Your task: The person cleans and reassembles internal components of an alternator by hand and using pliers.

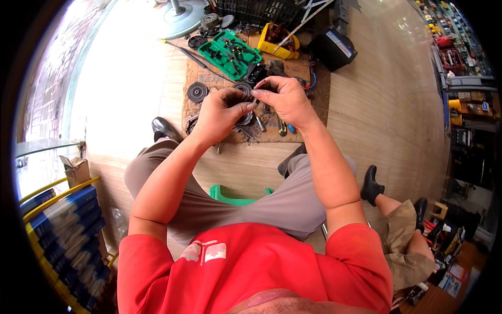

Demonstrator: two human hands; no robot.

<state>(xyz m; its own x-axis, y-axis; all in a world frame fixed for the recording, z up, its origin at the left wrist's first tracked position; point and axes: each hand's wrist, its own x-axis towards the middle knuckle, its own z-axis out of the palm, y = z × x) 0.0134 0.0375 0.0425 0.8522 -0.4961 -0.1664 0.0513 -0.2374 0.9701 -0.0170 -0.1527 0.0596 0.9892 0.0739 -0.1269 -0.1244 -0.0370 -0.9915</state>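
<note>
**Two Hands Came Close Over the Brown Board**

The left hand (pixel 225 112) had its thumb and fingers bent close, with a narrow gap between them. The right hand (pixel 285 99) had its thumb and pointer finger pinched near the left fingertips. I could not tell if either one held something small. Below them, a round dark part (pixel 242 89) lay on the brown board (pixel 277 137), partly hidden by the hands. A black disc (pixel 197 92) lay to its left. Farther away were an open green case (pixel 230 72) and a yellow tray (pixel 277 51). A silver tube (pixel 260 123) lay nearer the person.
</note>
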